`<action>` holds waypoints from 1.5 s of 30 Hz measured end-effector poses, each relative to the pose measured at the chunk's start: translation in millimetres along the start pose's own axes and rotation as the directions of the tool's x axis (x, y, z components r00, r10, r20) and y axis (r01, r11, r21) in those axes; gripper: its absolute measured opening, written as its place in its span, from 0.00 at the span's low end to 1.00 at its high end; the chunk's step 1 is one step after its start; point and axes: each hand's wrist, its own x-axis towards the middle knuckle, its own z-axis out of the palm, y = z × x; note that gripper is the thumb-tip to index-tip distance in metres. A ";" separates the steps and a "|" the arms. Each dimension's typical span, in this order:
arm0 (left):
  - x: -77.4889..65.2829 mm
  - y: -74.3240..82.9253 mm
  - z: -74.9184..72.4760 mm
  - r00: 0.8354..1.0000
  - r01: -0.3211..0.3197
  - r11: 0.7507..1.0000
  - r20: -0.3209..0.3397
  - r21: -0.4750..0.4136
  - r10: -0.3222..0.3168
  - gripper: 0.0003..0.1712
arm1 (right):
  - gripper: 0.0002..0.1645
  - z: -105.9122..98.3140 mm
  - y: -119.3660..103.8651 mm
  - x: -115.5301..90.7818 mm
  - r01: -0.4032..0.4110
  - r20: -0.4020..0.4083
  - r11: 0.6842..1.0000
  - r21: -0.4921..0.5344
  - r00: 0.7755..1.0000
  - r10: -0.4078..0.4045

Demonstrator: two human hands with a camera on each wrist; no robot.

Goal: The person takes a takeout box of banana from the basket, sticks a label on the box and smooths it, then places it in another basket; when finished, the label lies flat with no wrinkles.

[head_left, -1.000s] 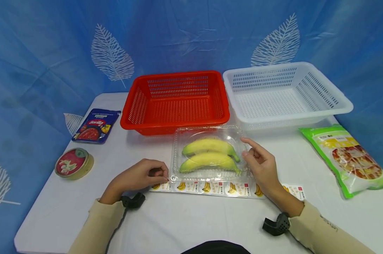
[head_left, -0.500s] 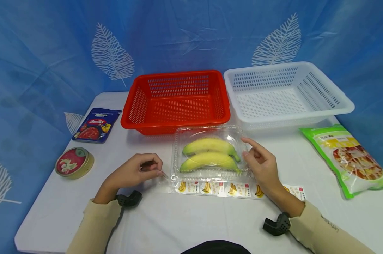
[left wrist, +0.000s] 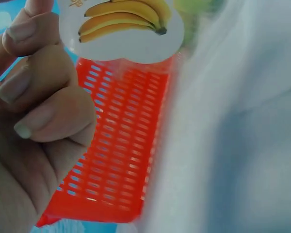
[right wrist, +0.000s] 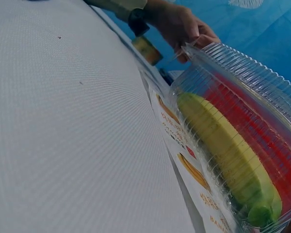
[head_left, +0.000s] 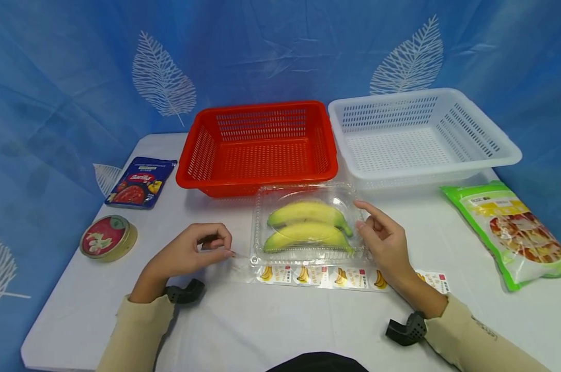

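Note:
A clear lidded plastic box (head_left: 257,227) with two bananas (head_left: 306,237) inside lies on the white table, partly over a strip of banana stickers (head_left: 308,275). Left of the box, my left hand (head_left: 192,250) is raised and pinches a sticker (left wrist: 123,29) with a banana picture; the left wrist view shows it freed from the strip, its upper part cut off. In the head view the sticker is seen nearly edge-on. My right hand (head_left: 384,243) rests its index finger and thumb tips against the box's right edge, with the other fingers bent and partly hidden.
Behind the box stand a red basket (head_left: 257,183) and a white basket (head_left: 424,168). A blue sauce pouch (head_left: 141,183) and a round tin (head_left: 108,237) lie at the left. A green-edged food bag (head_left: 513,232) lies at the right.
My left hand has peeled a sticker off the strip's left end and moved left and slightly up with it, leaving bare clear backing. The right hand and the box have stayed in place.

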 end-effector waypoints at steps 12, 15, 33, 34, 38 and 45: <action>16.1 23.0 -6.8 0.997 -0.054 0.998 -0.045 0.039 0.056 0.12 | 0.24 -0.4 1.0 -1.0 0.000 -0.001 1.000 0.005 1.000 0.000; 27.8 29.7 -5.2 0.997 -0.077 0.995 -0.015 0.066 0.078 0.13 | 0.24 -0.2 1.6 -0.8 -0.002 -0.005 1.000 0.000 1.000 0.002; 108.6 49.1 12.8 0.979 -0.167 0.984 0.126 0.056 0.159 0.07 | 0.24 -0.7 1.8 -0.1 0.004 -0.015 0.999 -0.038 1.000 -0.005; 112.0 50.1 14.2 0.980 -0.159 0.985 0.134 0.073 0.149 0.07 | 0.24 -0.7 2.1 -0.1 0.000 -0.020 0.999 -0.042 1.000 -0.001; 124.5 55.2 19.3 0.980 -0.143 0.982 0.157 0.121 0.123 0.07 | 0.24 -0.1 2.5 -0.4 -0.004 -0.022 0.999 -0.032 1.000 0.003; 142.4 64.3 29.5 0.969 -0.167 0.977 0.204 0.132 0.138 0.06 | 0.24 1.4 1.4 -1.0 0.019 -0.016 1.000 -0.002 1.000 -0.019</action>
